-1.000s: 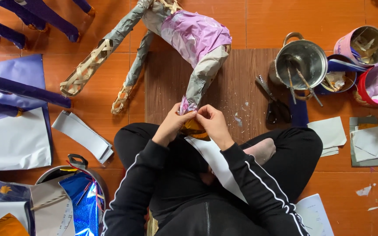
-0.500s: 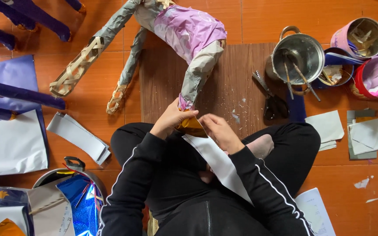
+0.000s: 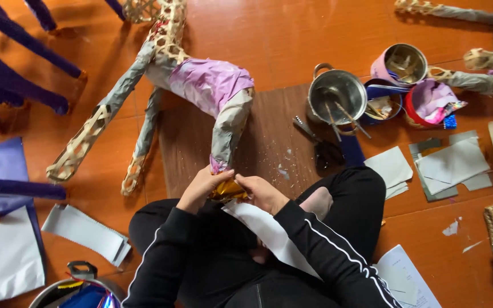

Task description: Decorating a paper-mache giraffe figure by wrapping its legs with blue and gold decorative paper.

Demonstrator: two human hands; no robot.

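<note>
A woven bamboo animal frame [image 3: 192,80], partly covered with grey and pink paper, lies on the orange floor with one leg reaching toward me. At the end of that leg a piece of gold foil [image 3: 227,190] is wrapped around the foot. My left hand [image 3: 202,186] grips the foil and leg end from the left. My right hand [image 3: 262,193] presses the foil from the right, fingers curled on it. A long white paper strip [image 3: 272,234] trails from the hands down across my lap.
A brown board [image 3: 269,134] lies under the leg. A steel pot [image 3: 338,97] with sticks, tins and a red bowl stand at right, with scissors [image 3: 318,142] and grey paper sheets [image 3: 449,162]. Purple rods [image 3: 15,40] lie at left. Another frame [image 3: 486,34] is top right.
The camera has shifted, so the frame and pots sit lower and further right in view. My hands stay together on the foil at the leg's end, the right hand slightly lower.
</note>
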